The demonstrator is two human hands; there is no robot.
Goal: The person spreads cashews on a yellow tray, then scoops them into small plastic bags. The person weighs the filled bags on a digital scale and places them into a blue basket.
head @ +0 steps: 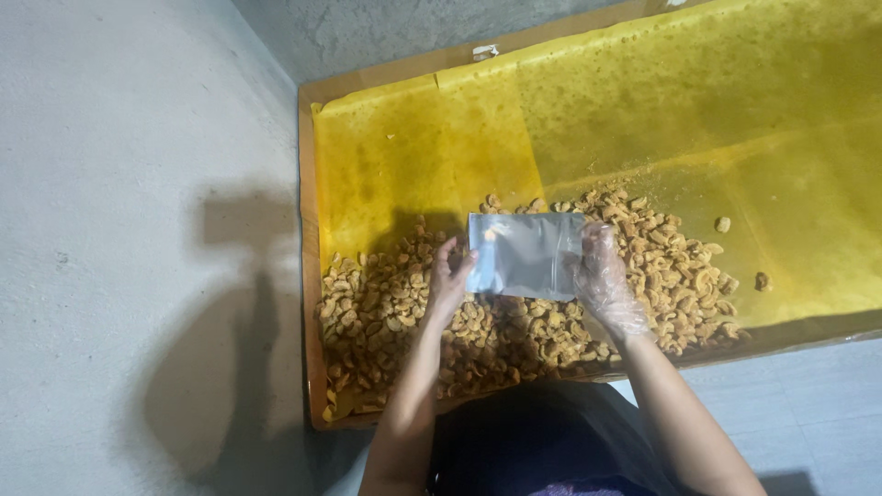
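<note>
I hold a flat silver foil pouch [525, 253] up in both hands over a heap of pale brown nut-like snack pieces [386, 312]. My left hand [447, 281], bare, grips the pouch's left edge. A thin clear plastic glove covers my right hand [602, 276], which grips the right edge. The pouch looks flat, and I cannot tell whether it is open at the top.
The heap lies in a wide cardboard tray [307, 230] lined with greasy yellow paper [661, 101]; a few stray pieces [723, 224] sit apart on the right. The tray rests on a grey concrete floor [129, 184]. My dark lap [533, 441] is at the near edge.
</note>
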